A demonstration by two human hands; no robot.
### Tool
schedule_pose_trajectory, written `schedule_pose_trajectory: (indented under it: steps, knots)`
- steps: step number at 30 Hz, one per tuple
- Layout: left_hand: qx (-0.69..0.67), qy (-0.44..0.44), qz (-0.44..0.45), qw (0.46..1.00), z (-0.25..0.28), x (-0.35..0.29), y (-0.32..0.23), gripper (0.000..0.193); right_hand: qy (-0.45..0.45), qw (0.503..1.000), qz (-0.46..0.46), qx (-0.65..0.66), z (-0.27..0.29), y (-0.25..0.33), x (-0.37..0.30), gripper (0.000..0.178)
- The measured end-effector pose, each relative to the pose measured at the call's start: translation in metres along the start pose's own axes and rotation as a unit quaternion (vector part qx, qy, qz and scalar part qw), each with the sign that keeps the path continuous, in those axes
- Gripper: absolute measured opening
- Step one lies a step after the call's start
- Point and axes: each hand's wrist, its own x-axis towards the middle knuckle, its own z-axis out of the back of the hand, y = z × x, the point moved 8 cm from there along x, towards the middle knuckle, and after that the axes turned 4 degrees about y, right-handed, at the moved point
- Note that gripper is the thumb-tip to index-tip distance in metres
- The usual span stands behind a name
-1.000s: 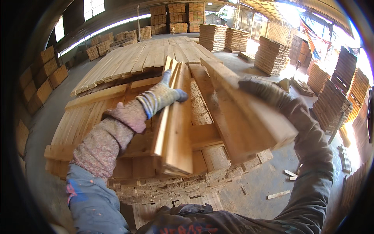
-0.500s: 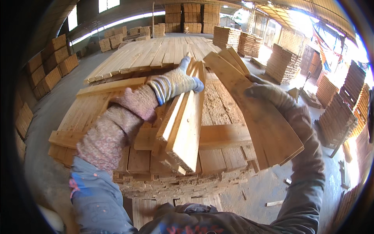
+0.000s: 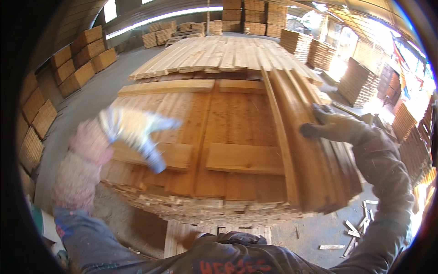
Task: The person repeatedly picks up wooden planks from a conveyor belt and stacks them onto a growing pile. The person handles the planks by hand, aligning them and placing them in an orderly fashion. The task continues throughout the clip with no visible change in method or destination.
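My left hand (image 3: 139,130), in a striped knit glove with blue fingertips, is over the left part of the board stack (image 3: 182,192). It is blurred, its fingers are spread and nothing is in it. Along the stack's right side, my gloved right hand (image 3: 331,122) grips a group of long wooden boards (image 3: 305,160). They lie side by side, slightly blurred, with one narrow board tilted on edge at their left. Short crosspieces lie flat on the stack, among them a near one (image 3: 246,158) and a far one (image 3: 166,86).
Beyond the stack lies another broad layer of pale boards (image 3: 219,55). Bundled timber piles stand at the left (image 3: 86,57), at the back (image 3: 255,18) and at the right (image 3: 358,82). Wood offcuts (image 3: 331,247) are scattered on the floor at the lower right.
My left hand has let go of its boards and swung left, its fingers opening. The boards are now together at the right side, where my right hand has moved slightly outward. The view has shifted left.
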Motion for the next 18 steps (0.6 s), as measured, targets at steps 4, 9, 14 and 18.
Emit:
schedule_pose_trajectory:
  steps: [4, 9, 14, 18]
  knots:
    - [0.110, -0.136, -0.008, 0.985, -0.062, -0.063, 0.078, 0.113, 0.046, 0.995, 0.034, 0.076, 0.005, 0.021, 0.011, 0.122]
    - [-0.045, -0.133, -0.060, 0.988, -0.052, -0.049, 0.131, 0.090, -0.039, 0.990, -0.028, -0.134, 0.035, 0.086, 0.013, 0.104]
    - [-0.073, -0.188, -0.073, 0.977, 0.032, -0.017, 0.189, 0.105, 0.014, 0.974, -0.177, -0.144, -0.015, 0.183, 0.029, 0.112]
    - [-0.022, -0.214, -0.045, 0.976, 0.108, 0.066, 0.216, 0.102, -0.016, 0.951, -0.252, -0.179, -0.029, 0.175, 0.039, 0.114]
